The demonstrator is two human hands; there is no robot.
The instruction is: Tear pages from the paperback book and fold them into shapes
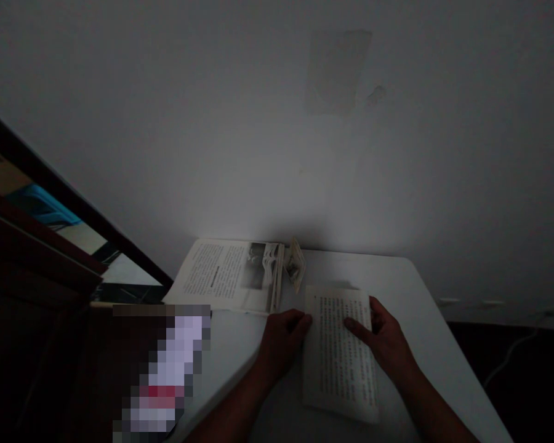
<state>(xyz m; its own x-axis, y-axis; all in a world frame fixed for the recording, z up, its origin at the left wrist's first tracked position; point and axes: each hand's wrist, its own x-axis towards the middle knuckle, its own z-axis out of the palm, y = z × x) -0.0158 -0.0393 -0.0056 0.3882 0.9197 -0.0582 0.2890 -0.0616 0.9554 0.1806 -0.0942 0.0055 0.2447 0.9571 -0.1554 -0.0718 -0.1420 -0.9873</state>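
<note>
A printed page covered in columns of small text is held over the near part of the white table. At its left edge, my left hand is closed, with thumb and forefinger pinching the paper. My right hand grips the right edge, its thumb lying across the print and the other fingers behind. Whether the page is one sheet or several cannot be made out. Just beyond my left hand, a stack of printed pages with a grey picture lies on the table. Beside the stack stands a small folded paper piece.
The white table meets a pale wall at its far edge. At left are a dark slanted frame and a blue object. A pixelated patch covers something left of the table. A pale cable hangs at right.
</note>
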